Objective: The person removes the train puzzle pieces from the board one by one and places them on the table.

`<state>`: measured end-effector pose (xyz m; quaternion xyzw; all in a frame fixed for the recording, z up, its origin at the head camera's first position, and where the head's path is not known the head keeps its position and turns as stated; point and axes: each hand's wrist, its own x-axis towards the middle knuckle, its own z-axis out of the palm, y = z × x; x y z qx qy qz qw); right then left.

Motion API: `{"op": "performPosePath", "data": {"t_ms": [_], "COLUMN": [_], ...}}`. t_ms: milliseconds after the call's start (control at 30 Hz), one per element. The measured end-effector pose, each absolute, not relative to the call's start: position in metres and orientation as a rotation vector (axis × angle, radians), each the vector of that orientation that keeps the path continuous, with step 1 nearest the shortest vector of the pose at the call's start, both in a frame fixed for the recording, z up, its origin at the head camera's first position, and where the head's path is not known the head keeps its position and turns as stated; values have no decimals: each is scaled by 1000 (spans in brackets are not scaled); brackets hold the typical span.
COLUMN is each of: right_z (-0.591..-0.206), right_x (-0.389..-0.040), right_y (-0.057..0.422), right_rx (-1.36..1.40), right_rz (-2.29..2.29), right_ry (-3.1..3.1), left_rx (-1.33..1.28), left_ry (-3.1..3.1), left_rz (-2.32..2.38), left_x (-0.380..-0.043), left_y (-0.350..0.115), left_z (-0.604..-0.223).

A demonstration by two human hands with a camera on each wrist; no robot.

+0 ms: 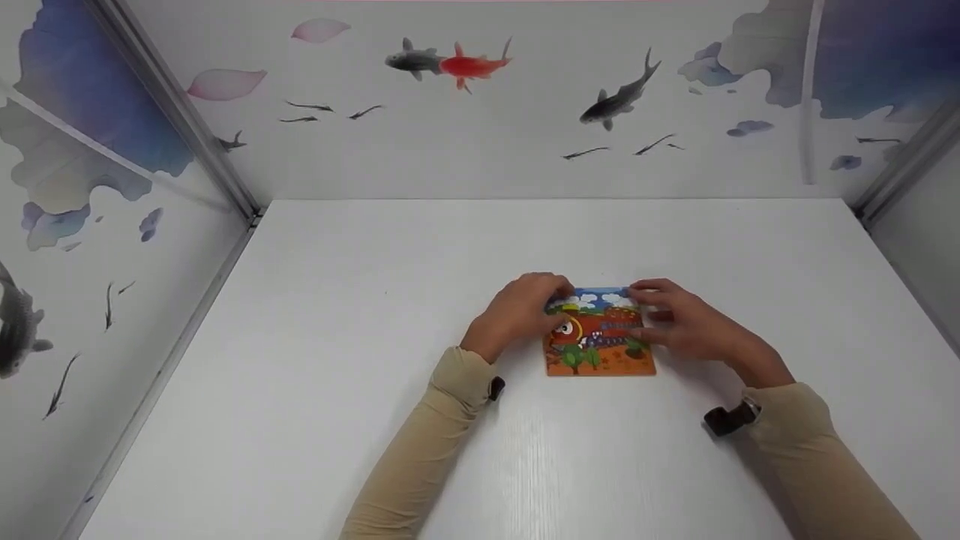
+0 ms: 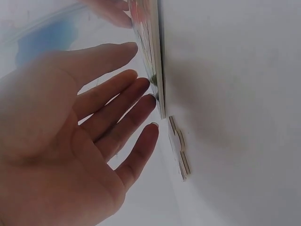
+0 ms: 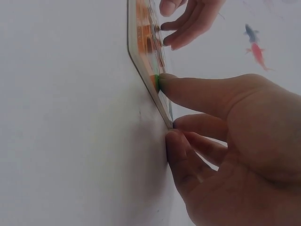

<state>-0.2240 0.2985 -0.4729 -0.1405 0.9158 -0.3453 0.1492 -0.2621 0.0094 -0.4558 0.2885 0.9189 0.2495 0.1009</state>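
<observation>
A square, flat jigsaw puzzle (image 1: 611, 364) with a red cartoon vehicle, clouds and green bushes lies on the white table. At its left edge is my left hand (image 1: 523, 313), its fingers relaxed and thumb near the picture. From the other side my right hand (image 1: 697, 324) holds the puzzle, thumb on its face and fingers at the edge. Just past the puzzle's edge in the left wrist view, a thin loose piece with a wavy outline (image 2: 178, 149) lies on the table; the left hand may hide it in the head view.
The white table (image 1: 337, 420) spreads around both hands. A back wall (image 1: 510, 150) printed with fish stands beyond it, and a left side panel (image 1: 97, 300) has a metal strip at its foot. Dark wrist-worn devices (image 1: 731, 418) show below the cuffs.
</observation>
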Motion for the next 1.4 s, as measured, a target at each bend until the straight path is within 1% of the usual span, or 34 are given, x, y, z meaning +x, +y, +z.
{"op": "performPosePath", "data": {"t_ms": [300,533,867,1267,1400], "right_z": [-472,-474,-475,-474,-474], "right_x": [-224,-224,-224,-223,-224], "right_y": [298,299,300,300,300], "right_rx": [-404,-427,-478,-440,-440], "right_rz": [-991,-1007,-1013,-1000,-999], "right_ry": [2632,2630,2648,2648,2641], "left_rx": [783,722,727,722,701], "left_ry": [2753,2818,2821,2828,2788], "left_rz": [725,631,618,575,626], "left_x": [-265,-265,-265,-266,-267], "left_y": [24,31,35,39,38], "left_z": [-456,-458,-459,-457,-456]}}
